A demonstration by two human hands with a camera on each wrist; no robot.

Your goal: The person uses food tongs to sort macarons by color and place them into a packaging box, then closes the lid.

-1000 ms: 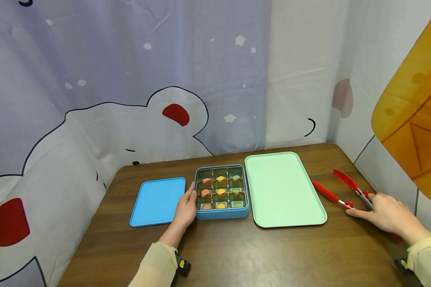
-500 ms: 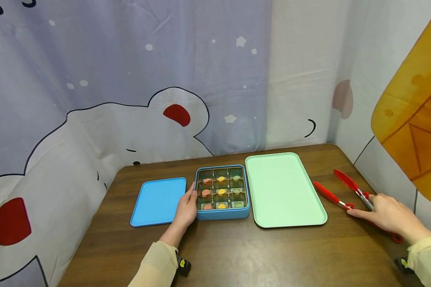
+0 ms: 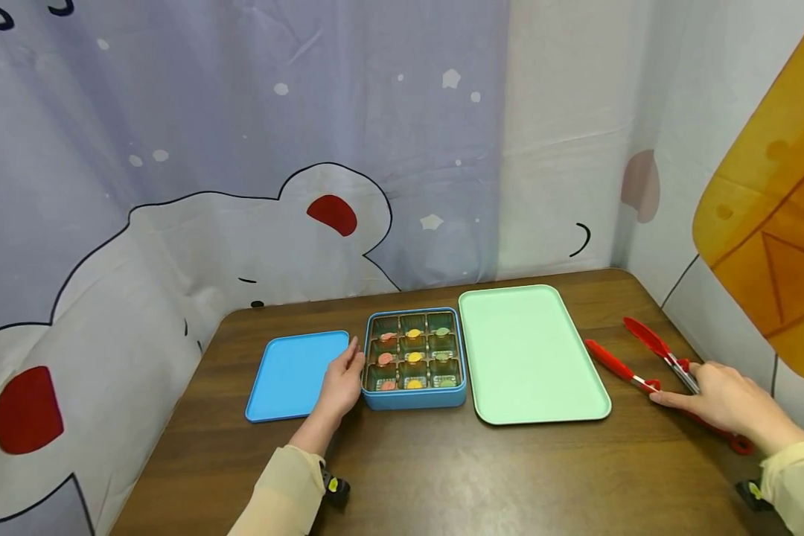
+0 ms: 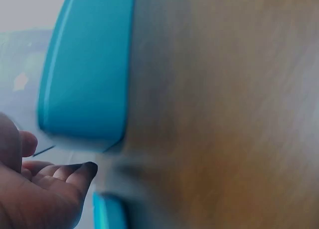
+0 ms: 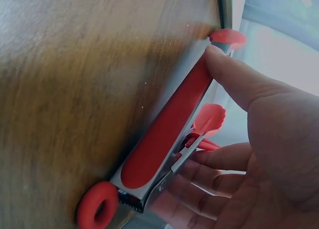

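A blue box (image 3: pixel 415 400) stands mid-table, with a clear divided insert in it; pink, yellow and green pieces sit in its compartments. Just left of it is my left hand (image 3: pixel 340 383), fingers loosely extended. In the left wrist view a gap shows between that hand (image 4: pixel 40 194) and the box's side wall (image 4: pixel 89 64). At the table's right, my right hand (image 3: pixel 733 398) holds red-tipped metal tongs (image 3: pixel 610 359) spread apart. The right wrist view shows the thumb on one red handle (image 5: pixel 169 124) and the fingers along the other arm.
A flat blue lid or tray (image 3: pixel 295 376) lies left of the box. The light green tray (image 3: pixel 532 357) lies between the box and the tongs. Printed curtains (image 3: pixel 429 149) hang behind the wooden table (image 3: pixel 482 476) and at its sides.
My left hand has come off the box's left side and shifted slightly left. The right hand keeps its hold on the tongs, with almost no movement.
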